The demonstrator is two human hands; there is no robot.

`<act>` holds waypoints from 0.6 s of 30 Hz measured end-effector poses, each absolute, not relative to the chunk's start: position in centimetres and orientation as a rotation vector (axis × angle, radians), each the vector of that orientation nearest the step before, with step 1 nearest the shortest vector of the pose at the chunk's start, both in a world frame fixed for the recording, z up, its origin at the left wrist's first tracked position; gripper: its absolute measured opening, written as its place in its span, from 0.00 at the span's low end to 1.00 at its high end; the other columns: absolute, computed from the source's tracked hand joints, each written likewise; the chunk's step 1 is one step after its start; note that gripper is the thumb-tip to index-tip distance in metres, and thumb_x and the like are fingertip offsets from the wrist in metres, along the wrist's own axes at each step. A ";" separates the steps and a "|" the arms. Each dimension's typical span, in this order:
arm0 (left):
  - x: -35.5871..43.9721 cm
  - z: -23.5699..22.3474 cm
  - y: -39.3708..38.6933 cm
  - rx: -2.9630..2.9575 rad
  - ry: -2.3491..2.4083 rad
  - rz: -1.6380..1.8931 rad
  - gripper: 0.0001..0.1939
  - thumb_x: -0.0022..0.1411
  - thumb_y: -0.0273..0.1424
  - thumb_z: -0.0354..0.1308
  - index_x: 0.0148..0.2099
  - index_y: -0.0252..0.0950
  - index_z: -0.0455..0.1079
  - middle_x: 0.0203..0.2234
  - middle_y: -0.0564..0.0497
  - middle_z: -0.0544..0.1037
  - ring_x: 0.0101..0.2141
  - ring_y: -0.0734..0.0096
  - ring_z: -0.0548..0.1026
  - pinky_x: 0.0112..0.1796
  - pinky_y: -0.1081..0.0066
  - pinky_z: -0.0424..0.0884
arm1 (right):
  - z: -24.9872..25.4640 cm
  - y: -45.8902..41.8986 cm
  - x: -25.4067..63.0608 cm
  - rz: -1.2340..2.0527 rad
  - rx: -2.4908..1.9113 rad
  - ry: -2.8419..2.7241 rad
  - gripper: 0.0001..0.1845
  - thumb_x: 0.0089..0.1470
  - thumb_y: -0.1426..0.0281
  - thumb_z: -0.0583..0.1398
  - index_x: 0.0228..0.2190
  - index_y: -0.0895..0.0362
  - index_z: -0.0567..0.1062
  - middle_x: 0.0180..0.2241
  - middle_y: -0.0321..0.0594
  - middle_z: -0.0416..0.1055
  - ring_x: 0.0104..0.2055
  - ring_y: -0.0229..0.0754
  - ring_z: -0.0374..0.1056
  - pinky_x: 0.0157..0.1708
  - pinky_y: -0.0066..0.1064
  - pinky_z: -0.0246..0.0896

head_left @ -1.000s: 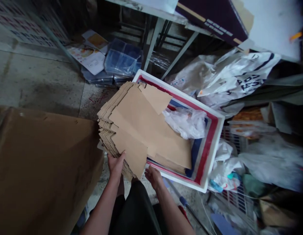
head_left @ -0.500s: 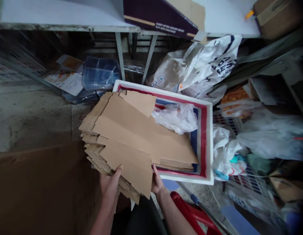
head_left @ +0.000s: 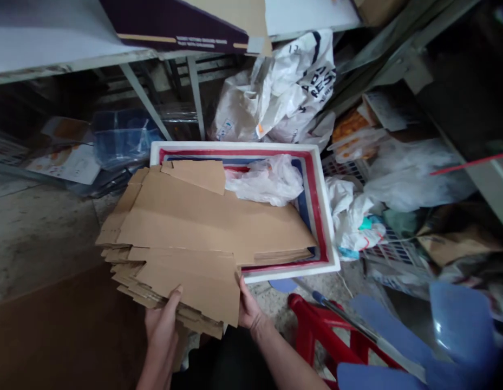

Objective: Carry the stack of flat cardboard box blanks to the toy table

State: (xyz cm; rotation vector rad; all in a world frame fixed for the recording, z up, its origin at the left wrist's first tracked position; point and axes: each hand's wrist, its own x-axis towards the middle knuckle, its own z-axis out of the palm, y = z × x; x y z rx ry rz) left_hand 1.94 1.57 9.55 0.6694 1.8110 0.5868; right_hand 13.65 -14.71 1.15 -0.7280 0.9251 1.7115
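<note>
Cluttered storage corner, concrete floor, white tray (head_left: 331, 254) with red-blue lining under a metal table (head_left: 64, 65). You grip the stack of flattened cardboard boxes (head_left: 186, 233) at its near edge: left hand (head_left: 162, 325) and right hand (head_left: 245, 309) both clamped on it. Far end sits in the tray beside a crumpled plastic bag (head_left: 267, 181); near half overhangs. Looks part-done: not fully seated.

hands: 2 | flat cardboard stack (head_left: 186, 227): 1 | white foam tray (head_left: 324, 216): 1 | red plastic stool (head_left: 316, 330): 1 | clear bag in tray (head_left: 267, 181): 1
</note>
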 end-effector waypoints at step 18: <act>3.8 12.9 5.0 0.599 1.858 0.438 0.14 0.46 0.26 0.68 0.37 0.37 0.72 0.34 0.51 0.77 0.48 0.61 0.74 0.57 0.57 0.65 | -5.6 -9.9 21.2 1.061 -0.980 0.946 0.19 0.52 0.56 0.63 0.40 0.55 0.74 0.38 0.39 0.78 0.45 0.45 0.73 0.47 0.39 0.68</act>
